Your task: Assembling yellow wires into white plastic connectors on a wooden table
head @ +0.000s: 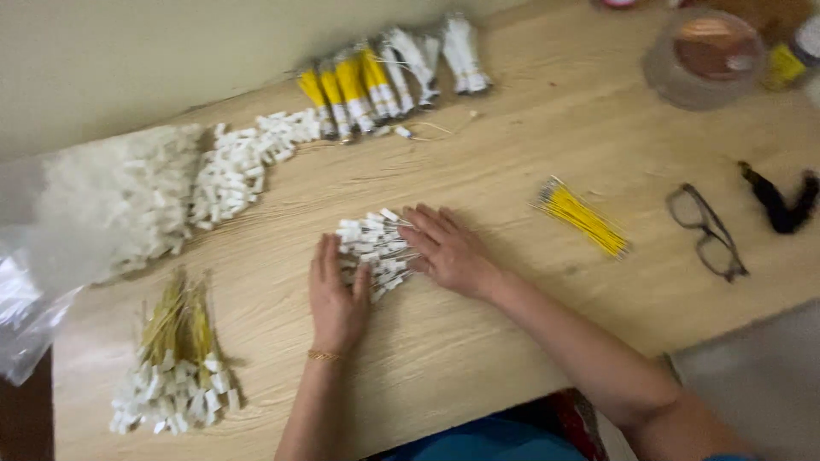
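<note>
A small heap of white plastic connectors on thin wires (373, 246) lies in the middle of the wooden table (530, 154). My left hand (337, 299) rests flat against the heap's near-left side, fingers spread. My right hand (448, 249) lies flat on its right side, fingertips touching the connectors. Neither hand grips anything.
A clear bag and loose pile of white connectors (137, 201) sit at the left. Bundles of yellow and white wires (384, 77) lie at the back, another wired bundle (175, 358) front left, loose yellow wires (582, 218), glasses (707, 232), a black tie (781, 203), a tape roll (705, 55).
</note>
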